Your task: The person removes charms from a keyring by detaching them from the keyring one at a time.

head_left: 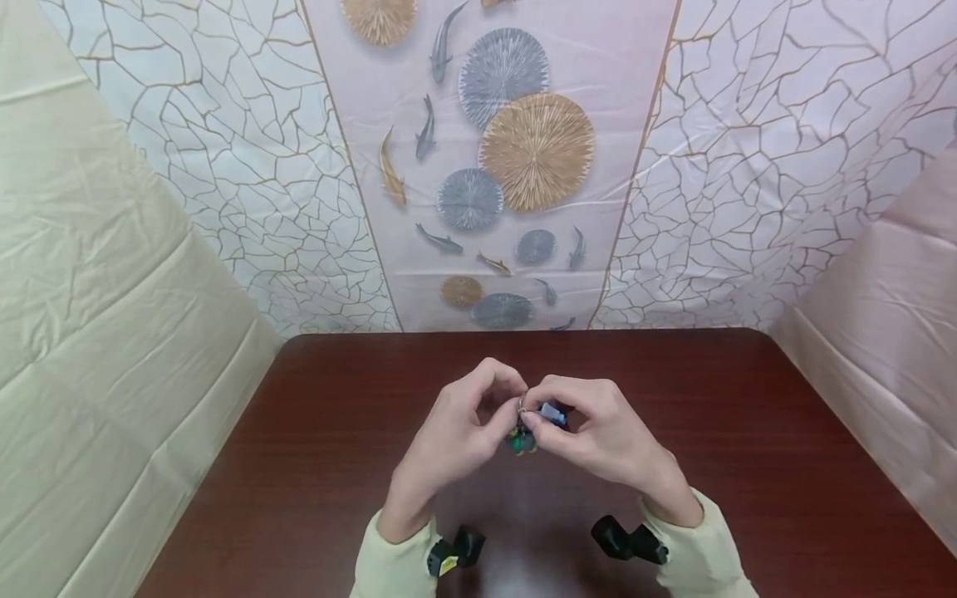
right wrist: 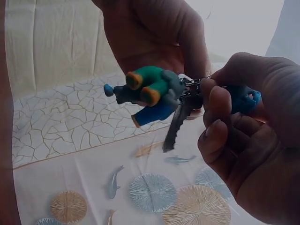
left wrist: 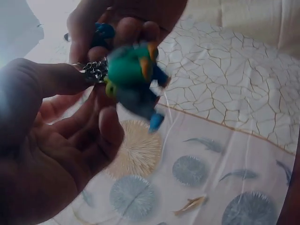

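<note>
Your keychain figure (right wrist: 150, 91), green, blue and orange, hangs from a metal ring (right wrist: 190, 86) between your two hands, above the middle of the dark wooden table (head_left: 748, 432). A dark key (right wrist: 174, 126) dangles from the same ring toward 6 o'clock. Your left hand (head_left: 456, 428), at 9 o'clock of the ring, pinches it between thumb and fingertips. Your right hand (head_left: 598, 436), at 3 o'clock, curls its fingers around a blue charm (right wrist: 243, 98) on the ring. Behind, at 12 o'clock, hangs a fish-patterned cloth (head_left: 493, 166).

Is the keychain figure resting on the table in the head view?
No, the keychain figure is held up between the left hand and right hand, above the table.
</note>
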`<state>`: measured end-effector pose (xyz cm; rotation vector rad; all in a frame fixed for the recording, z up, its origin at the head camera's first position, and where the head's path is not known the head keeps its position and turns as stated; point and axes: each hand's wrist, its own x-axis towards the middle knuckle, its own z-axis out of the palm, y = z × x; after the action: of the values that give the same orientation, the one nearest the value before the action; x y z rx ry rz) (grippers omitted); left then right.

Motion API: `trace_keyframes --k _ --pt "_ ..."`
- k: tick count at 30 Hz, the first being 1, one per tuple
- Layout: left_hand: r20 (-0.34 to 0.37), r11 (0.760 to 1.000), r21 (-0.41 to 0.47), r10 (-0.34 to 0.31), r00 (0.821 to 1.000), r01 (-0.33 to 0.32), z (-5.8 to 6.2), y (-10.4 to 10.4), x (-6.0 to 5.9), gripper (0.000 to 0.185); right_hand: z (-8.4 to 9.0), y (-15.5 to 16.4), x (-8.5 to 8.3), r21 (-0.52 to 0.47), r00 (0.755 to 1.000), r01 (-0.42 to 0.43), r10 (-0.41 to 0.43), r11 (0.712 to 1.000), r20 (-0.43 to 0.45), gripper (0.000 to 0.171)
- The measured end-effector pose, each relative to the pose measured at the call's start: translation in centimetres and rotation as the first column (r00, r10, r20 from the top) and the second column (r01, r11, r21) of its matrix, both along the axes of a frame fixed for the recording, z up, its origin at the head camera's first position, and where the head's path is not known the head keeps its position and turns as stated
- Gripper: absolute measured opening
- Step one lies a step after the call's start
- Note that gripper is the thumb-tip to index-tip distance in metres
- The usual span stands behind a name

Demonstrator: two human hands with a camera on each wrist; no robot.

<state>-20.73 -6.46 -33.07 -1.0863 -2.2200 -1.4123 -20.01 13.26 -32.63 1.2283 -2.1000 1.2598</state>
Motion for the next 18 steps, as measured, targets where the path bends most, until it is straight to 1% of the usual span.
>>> trace_keyframes --k 2,4,7,11,15,17,18 --pt "-0.042 1.0 0.013 0.024 0.999 -0.023 -0.02 0.11 0.02 0.011 0.07 0.08 0.05 0.002 1.0 0.012 -0.012 1.0 0.012 0.024" --pt "-0.069 0.998 0.027 0.059 0.996 -0.057 0.0 0.17 0.07 0.007 0.16 0.15 0.07 0.0 1.0 0.026 -0.026 1.0 0.017 0.024" --pt "-0.066 0.994 0.044 0.101 0.993 -0.098 0.0 0.33 0.12 0.005 0.26 0.22 0.07 0.003 0.999 0.048 -0.048 0.999 0.024 0.024" --pt "-0.029 0.989 0.068 0.133 0.991 -0.13 -0.1 0.58 0.14 0.011 0.27 0.18 0.07 0.011 0.996 0.07 -0.071 0.997 0.053 0.021" --pt "0.047 0.987 0.093 0.123 0.991 -0.127 -0.19 0.73 0.2 0.013 0.2 0.1 0.09 0.012 0.994 0.078 -0.079 0.997 0.073 0.019" --pt "0.08 0.99 0.079 0.11 0.991 -0.116 -0.14 0.7 0.27 0.015 0.16 0.1 0.08 0.016 0.995 0.079 -0.08 0.997 0.062 0.021" --pt "0.082 0.992 0.062 0.108 0.991 -0.113 -0.11 0.64 0.31 0.016 0.14 0.1 0.07 0.016 0.996 0.073 -0.073 0.997 0.051 0.022"
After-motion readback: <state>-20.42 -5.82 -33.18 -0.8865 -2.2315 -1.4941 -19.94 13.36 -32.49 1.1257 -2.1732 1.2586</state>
